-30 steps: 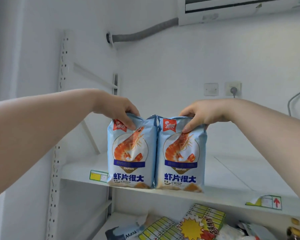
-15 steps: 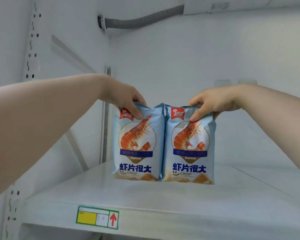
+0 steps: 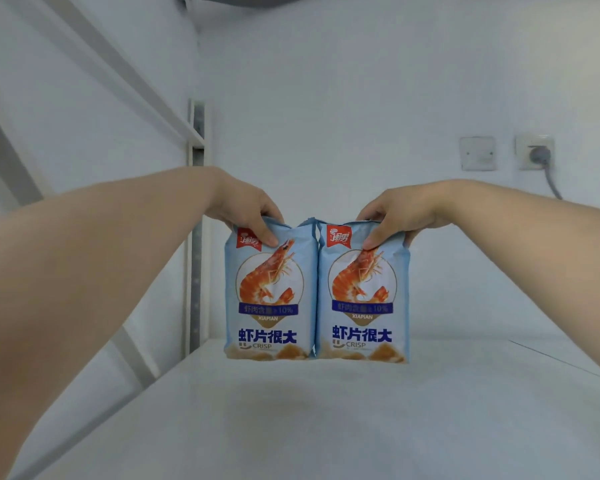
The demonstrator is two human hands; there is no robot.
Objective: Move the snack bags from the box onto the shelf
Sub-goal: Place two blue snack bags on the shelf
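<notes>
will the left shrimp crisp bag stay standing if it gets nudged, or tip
Probably light: the left bag looks puffed, and the left hand holds it by a top-edge pinch. Likely tippy: tall on a narrow base on the shelf, though the right bag touching it may prop that side.

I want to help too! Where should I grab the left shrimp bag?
Pinch the left bag by its top edge, from above, like the left hand does. It stands upright on the shelf, the right bag against its side, so the flat top is free.

Two snack bags (image 3: 317, 296) stand touching, side by side, on the shelf (image 3: 326, 410).
</notes>
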